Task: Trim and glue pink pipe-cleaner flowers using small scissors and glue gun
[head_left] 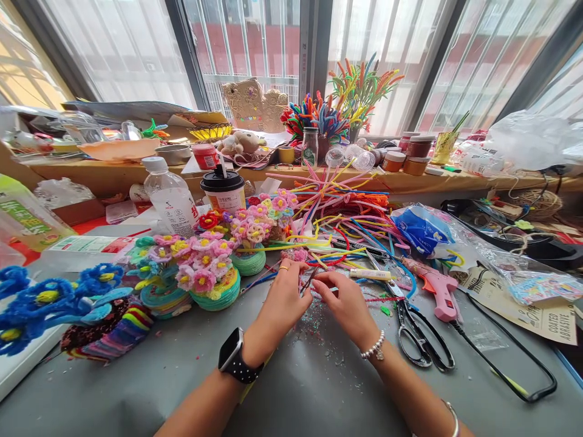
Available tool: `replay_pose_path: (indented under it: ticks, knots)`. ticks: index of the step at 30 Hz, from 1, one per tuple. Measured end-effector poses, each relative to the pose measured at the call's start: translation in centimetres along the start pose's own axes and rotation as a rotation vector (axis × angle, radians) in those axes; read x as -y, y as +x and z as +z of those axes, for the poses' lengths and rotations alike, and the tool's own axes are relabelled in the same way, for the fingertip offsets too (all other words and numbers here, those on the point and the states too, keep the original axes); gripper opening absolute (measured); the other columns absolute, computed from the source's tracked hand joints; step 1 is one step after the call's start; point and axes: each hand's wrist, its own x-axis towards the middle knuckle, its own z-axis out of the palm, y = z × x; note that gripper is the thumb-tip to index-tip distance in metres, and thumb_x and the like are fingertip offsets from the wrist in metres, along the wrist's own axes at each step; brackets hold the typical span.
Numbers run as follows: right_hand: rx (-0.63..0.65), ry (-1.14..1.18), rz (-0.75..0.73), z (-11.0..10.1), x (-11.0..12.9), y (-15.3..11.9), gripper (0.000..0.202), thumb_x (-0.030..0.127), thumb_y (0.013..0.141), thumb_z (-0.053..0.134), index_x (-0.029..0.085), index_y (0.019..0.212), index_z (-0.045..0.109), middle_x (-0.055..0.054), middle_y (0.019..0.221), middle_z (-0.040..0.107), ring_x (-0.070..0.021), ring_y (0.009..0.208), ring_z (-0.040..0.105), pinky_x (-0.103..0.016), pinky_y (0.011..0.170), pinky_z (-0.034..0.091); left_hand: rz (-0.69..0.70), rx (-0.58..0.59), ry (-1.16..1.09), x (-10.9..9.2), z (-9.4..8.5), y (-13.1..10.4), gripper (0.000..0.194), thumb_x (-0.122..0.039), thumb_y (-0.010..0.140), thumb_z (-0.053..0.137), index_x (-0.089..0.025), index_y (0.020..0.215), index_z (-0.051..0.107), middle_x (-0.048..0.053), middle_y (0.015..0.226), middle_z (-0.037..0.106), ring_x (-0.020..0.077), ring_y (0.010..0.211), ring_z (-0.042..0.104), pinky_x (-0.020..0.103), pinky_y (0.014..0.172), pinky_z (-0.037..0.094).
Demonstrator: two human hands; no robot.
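Observation:
My left hand [283, 295], with a smartwatch on the wrist, has its fingers pinched together over the grey table [319, 388]. Between the two hands shows a small dark piece, too small to name. My right hand [342, 298], with a beaded bracelet, is close beside it, its fingers bent and pressed together near the same spot. What its fingertips hold is hidden. Just beyond the left fingers lies a small pink fuzzy piece [298, 255]. A red tinsel stem [380, 298] lies to the right of the right hand.
Pink pipe-cleaner flowers [207, 261] and blue ones [48, 297] stand left. Scissors [421, 337] and a pink glue gun [439, 291] lie right. Loose pipe cleaners [337, 206] are piled ahead. A bottle [172, 203] and a lidded cup [224, 193] stand at back left.

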Motion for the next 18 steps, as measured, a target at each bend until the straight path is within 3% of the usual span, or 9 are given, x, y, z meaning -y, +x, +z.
replay_pose_path:
  ticks: [7,13,18]
  knots:
    - [-0.031,0.111,0.072,0.6,-0.5,0.1,0.02,0.031,0.078,0.047,0.015,0.071,0.058,-0.004,0.069,0.064,-0.0149,0.063,0.059,-0.024,0.061,0.046,0.042,0.004,-0.06,-0.8,0.1,-0.2,0.03,-0.007,0.065,0.047,-0.015,0.094,0.049,0.006,0.09,0.048,0.0164,0.077,0.05,0.033,0.073,0.045]
    - [-0.135,0.337,0.118,-1.5,-0.5,0.4,0.028,0.04,0.075,0.051,0.013,0.074,0.058,-0.004,0.068,0.061,-0.0156,0.063,0.058,-0.025,0.059,0.047,0.033,-0.055,-0.204,-0.9,-0.5,-0.1,0.028,-0.017,0.069,0.053,-0.016,0.097,0.049,0.006,0.092,0.049,0.0171,0.084,0.052,0.035,0.079,0.044]
    - [-0.151,0.495,0.155,-3.4,-0.7,0.6,0.029,0.041,0.071,0.057,0.013,0.076,0.06,-0.003,0.069,0.061,-0.0126,0.061,0.057,-0.025,0.061,0.047,-0.088,0.043,-0.484,-1.2,-0.9,0.0,0.023,-0.021,0.069,0.055,-0.015,0.091,0.051,0.006,0.095,0.051,0.0131,0.073,0.058,0.031,0.072,0.048]
